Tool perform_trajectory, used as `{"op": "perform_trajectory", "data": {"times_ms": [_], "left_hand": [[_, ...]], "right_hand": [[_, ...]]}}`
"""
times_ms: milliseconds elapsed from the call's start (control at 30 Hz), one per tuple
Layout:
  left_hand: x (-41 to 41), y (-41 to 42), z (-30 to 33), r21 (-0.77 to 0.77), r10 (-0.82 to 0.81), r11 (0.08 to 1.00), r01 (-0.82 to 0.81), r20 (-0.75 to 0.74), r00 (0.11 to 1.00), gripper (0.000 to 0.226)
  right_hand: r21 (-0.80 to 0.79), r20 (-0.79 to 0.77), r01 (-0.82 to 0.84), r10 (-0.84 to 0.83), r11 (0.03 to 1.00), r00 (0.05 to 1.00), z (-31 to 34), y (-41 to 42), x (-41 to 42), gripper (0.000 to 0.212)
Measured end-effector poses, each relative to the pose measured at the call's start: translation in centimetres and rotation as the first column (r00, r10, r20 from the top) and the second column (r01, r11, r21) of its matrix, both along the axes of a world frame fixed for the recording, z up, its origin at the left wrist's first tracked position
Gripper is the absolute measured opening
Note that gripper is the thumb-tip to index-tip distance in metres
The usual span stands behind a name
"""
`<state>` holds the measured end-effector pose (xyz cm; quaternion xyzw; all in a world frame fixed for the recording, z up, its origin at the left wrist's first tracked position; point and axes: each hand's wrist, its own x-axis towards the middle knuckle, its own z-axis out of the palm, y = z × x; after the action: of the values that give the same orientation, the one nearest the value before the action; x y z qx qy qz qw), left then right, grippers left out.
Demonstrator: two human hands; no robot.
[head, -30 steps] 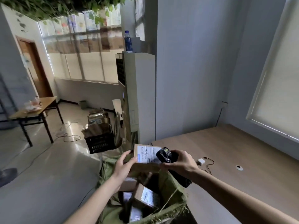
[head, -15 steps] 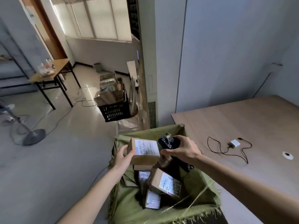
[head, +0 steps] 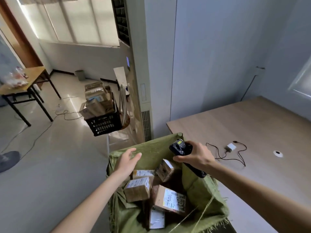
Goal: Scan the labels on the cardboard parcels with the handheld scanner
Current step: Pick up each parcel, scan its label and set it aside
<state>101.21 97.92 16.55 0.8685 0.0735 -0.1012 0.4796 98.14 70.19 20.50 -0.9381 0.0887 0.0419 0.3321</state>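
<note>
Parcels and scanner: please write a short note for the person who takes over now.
Left hand: open, holding nothing, above the green sack.
Right hand: grips the scanner over the sack.
Parcels: several lie loose in the sack, labels mostly facing up.
Done: cannot tell which labels are scanned.
Left: pick up a parcel, scan its label, repeat.

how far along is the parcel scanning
Done: cannot tell which parcels are scanned. In hand: right hand grips the scanner; left hand is empty, open over the green sack. Left: several labelled parcels lie in the sack.
</note>
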Motion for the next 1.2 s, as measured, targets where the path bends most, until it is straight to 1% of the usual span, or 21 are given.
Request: {"op": "perform_trajectory", "data": {"times_ms": [167, 233, 300, 400, 500, 567, 667, 733, 933, 1000, 1100, 1200], "left_hand": [[0.5, -3.6, 3.8, -0.051, -0.204, 0.976, 0.211, 0.122, 0.971, 0.043], [-0.1, -5.8, 5.2, -0.044, -0.286, 0.954, 0.296, 0.165, 0.944, 0.040], [-1.2, -8.5, 6.7, -0.036, -0.361, 0.927, 0.374, 0.194, 0.912, 0.036], [-4.0, -13.1, 8.5, -0.049, -0.471, 0.868, 0.494, 0.232, 0.851, 0.041], [-8.1, -18.4, 10.0, -0.020, -0.595, 0.785, 0.620, 0.257, 0.761, 0.046], [-11.4, -22.2, 10.9, -0.005, -0.651, 0.735, 0.678, 0.273, 0.708, 0.045], [-17.7, -28.1, 12.1, -0.031, -0.718, 0.657, 0.753, 0.276, 0.638, 0.041], [-22.4, -32.3, 12.8, -0.055, -0.772, 0.582, 0.811, 0.277, 0.572, 0.040], [-39.6, -44.4, 14.0, -0.038, -0.893, 0.354, 0.934, 0.284, 0.350, 0.044], [-46.2, -47.8, 13.8, -0.038, -0.928, 0.256, 0.966, 0.269, 0.256, 0.048], [-56.5, -52.3, 13.5, -0.055, -0.973, 0.070, 0.996, 0.217, 0.081, 0.056], [-66.3, -55.5, 13.0, -0.077, -0.980, -0.049, 0.996, 0.197, -0.033, 0.060]], "right_hand": [[-0.023, 0.041, 0.153, -0.152, 0.988, 0.987, 3.8, -3.2, -5.9, 0.049], [-0.036, 0.045, 0.236, -0.234, 0.971, 0.971, 5.3, -5.0, -9.1, 0.046], [-0.012, 0.039, 0.327, -0.327, 0.945, 0.944, 6.7, -6.8, -12.6, 0.047], [0.010, 0.047, 0.443, -0.443, 0.896, 0.895, 8.5, -9.5, -18.5, 0.045], [0.001, 0.061, 0.568, -0.567, 0.823, 0.822, 10.2, -12.3, -25.7, 0.048], [0.001, 0.072, 0.642, -0.641, 0.766, 0.764, 11.0, -14.1, -31.0, 0.049], [0.015, 0.073, 0.754, -0.753, 0.656, 0.654, 11.6, -16.6, -39.7, 0.042], [0.039, 0.067, 0.812, -0.813, 0.582, 0.579, 12.0, -18.3, -45.9, 0.041], [0.043, 0.053, 0.935, -0.936, 0.351, 0.349, 12.6, -23.2, -65.4, 0.046], [0.040, 0.046, 0.959, -0.959, 0.281, 0.279, 12.8, -24.5, -72.0, 0.047], [0.002, 0.035, 0.983, -0.982, 0.185, 0.185, 12.9, -26.1, -81.8, 0.052], [-0.036, 0.013, 0.994, -0.994, 0.105, 0.105, 13.0, -26.9, -91.0, 0.060]]}}
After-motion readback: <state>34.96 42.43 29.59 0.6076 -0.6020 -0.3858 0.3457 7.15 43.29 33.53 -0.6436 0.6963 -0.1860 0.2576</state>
